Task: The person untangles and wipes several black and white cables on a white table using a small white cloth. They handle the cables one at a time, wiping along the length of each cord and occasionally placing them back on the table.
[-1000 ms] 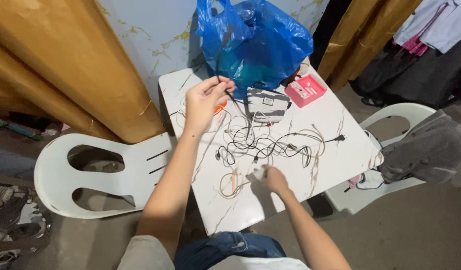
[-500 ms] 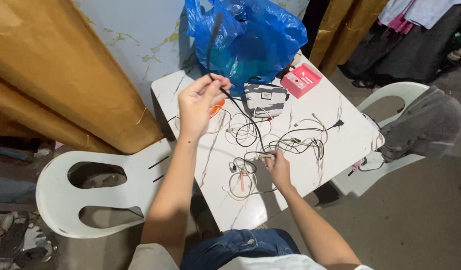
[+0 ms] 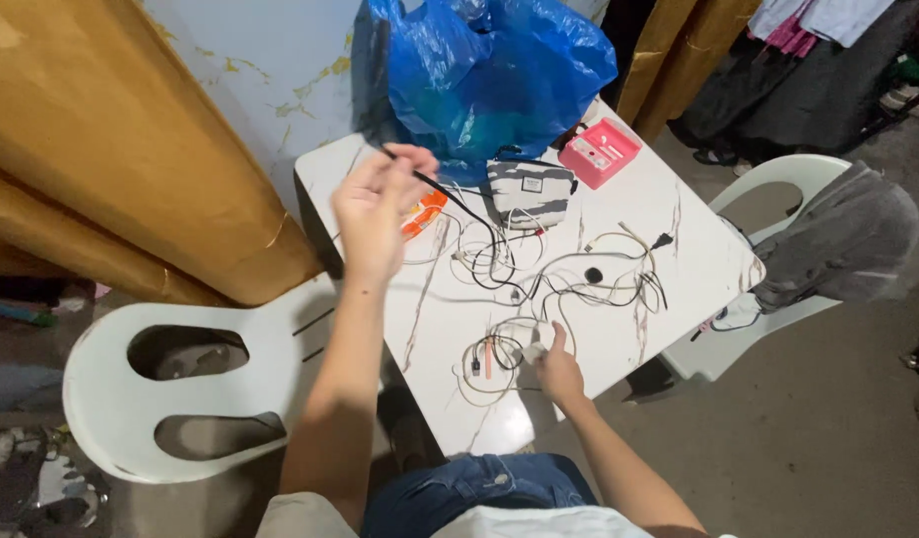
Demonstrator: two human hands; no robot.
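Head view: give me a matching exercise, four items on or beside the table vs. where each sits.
Items:
1. blue plastic bag
2. pink box
3. striped pouch
4. grey garment

Places:
A. draped over the white chair to the right of the table
B. on the table's far right corner
C. at the table's back edge, against the wall
D. on the table just in front of the bag

Pairs: 1-C, 2-B, 3-D, 4-A
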